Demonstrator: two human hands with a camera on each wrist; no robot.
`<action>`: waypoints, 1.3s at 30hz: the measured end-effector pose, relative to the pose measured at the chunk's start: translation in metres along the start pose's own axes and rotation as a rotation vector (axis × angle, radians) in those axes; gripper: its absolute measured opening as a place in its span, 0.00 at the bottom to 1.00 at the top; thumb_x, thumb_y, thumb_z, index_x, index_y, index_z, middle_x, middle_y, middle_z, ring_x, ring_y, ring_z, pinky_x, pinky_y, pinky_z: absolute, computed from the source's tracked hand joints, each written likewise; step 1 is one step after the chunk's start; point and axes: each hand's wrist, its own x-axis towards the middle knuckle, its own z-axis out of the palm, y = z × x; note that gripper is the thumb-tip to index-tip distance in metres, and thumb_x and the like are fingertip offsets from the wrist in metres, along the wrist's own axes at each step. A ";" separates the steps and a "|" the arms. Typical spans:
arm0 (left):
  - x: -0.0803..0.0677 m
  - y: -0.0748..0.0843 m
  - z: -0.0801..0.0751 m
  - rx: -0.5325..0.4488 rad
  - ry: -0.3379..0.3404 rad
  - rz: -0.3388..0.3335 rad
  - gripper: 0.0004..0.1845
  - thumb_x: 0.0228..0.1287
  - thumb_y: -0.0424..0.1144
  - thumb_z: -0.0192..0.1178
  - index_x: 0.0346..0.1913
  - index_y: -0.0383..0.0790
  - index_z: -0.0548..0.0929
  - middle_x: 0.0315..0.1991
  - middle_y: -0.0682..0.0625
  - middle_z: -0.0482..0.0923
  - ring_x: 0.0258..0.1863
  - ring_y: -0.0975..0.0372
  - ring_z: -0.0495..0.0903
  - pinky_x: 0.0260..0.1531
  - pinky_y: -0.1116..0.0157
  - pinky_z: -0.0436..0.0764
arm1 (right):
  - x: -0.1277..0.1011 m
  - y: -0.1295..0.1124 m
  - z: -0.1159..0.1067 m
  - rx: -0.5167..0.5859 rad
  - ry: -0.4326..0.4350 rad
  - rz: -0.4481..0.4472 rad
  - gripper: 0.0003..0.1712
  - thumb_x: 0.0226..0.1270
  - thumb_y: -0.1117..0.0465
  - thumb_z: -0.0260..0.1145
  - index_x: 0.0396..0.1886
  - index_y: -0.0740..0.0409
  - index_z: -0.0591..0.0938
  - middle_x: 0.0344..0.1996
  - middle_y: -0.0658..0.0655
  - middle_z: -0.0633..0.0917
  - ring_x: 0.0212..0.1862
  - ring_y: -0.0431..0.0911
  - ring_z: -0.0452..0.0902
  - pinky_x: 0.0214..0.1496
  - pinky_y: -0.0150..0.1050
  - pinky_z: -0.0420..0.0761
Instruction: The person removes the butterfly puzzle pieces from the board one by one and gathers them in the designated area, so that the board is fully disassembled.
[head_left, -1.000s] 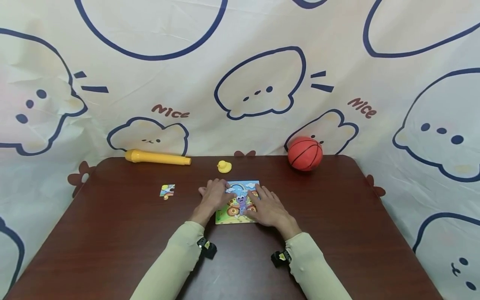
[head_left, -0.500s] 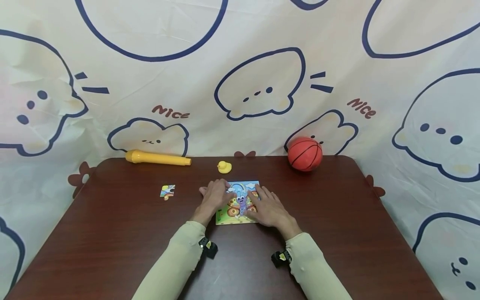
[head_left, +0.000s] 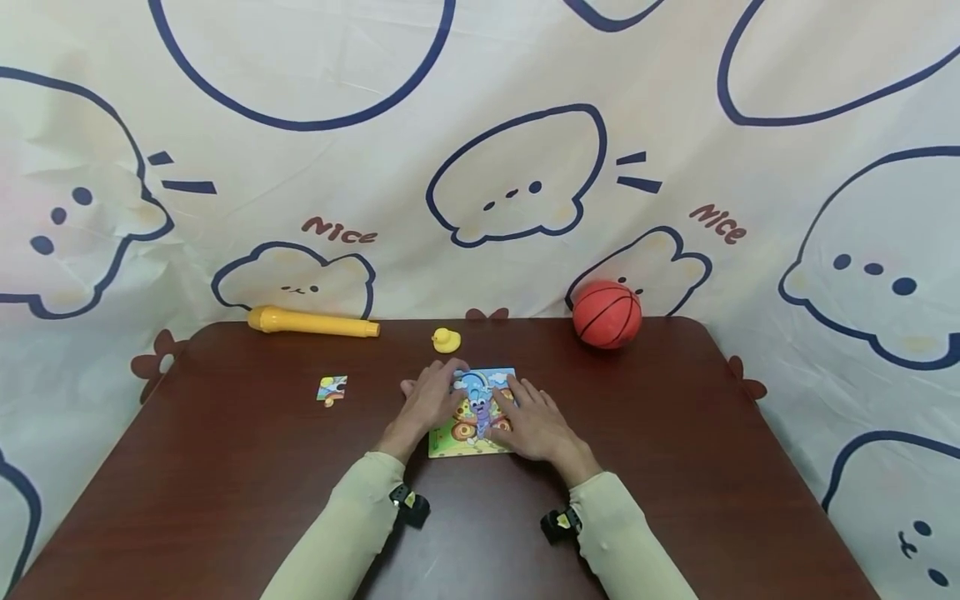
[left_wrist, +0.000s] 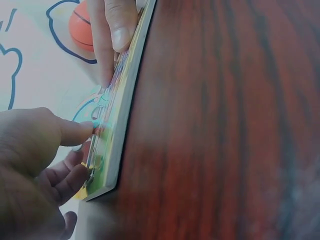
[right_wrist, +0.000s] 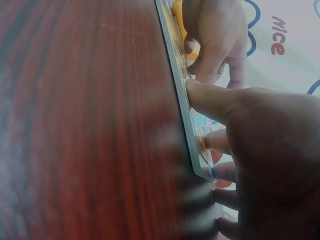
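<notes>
A colourful jigsaw puzzle board (head_left: pixel 480 410) with a purple cartoon butterfly lies flat on the dark wooden table. Over its upper left part bends my left hand (head_left: pixel 431 400), thumb tip on the picture and other fingers toward the left side. My right hand (head_left: pixel 537 423) lies spread across the right side, its thumb touching the picture in the right wrist view. The left wrist view shows the board (left_wrist: pixel 114 155) edge-on, partly hidden by both hands. A loose puzzle piece (head_left: pixel 332 388) sits apart on the table to the left.
Along the table's (head_left: pixel 300 500) far edge stand a yellow toy microphone (head_left: pixel 315 322), a small yellow rubber duck (head_left: pixel 446 340) and a red toy basketball (head_left: pixel 607 314). A white cartoon-printed cloth (head_left: pixel 510 67) hangs behind.
The head view has tilted slightly, so everything sits a little lower in it. Both hands keep nearly the same place on the board.
</notes>
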 end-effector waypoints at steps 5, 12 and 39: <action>0.000 -0.001 0.001 -0.053 0.020 0.027 0.11 0.71 0.41 0.54 0.54 0.54 0.76 0.45 0.53 0.81 0.47 0.57 0.76 0.49 0.50 0.57 | 0.000 0.000 0.001 -0.008 0.000 0.004 0.42 0.66 0.34 0.56 0.75 0.44 0.61 0.77 0.57 0.52 0.77 0.58 0.45 0.74 0.61 0.51; 0.000 -0.003 -0.004 -0.133 0.051 0.049 0.10 0.72 0.41 0.53 0.53 0.51 0.75 0.38 0.54 0.79 0.37 0.60 0.75 0.45 0.54 0.56 | 0.002 0.000 0.000 -0.023 0.005 0.010 0.42 0.66 0.34 0.56 0.75 0.44 0.60 0.77 0.57 0.53 0.77 0.57 0.45 0.74 0.60 0.51; -0.010 -0.065 -0.055 -0.159 0.106 -0.068 0.12 0.74 0.40 0.47 0.56 0.45 0.72 0.44 0.45 0.79 0.43 0.52 0.76 0.47 0.48 0.59 | 0.001 0.002 0.002 -0.005 0.025 -0.002 0.43 0.64 0.33 0.57 0.74 0.45 0.62 0.77 0.57 0.53 0.77 0.58 0.45 0.73 0.61 0.52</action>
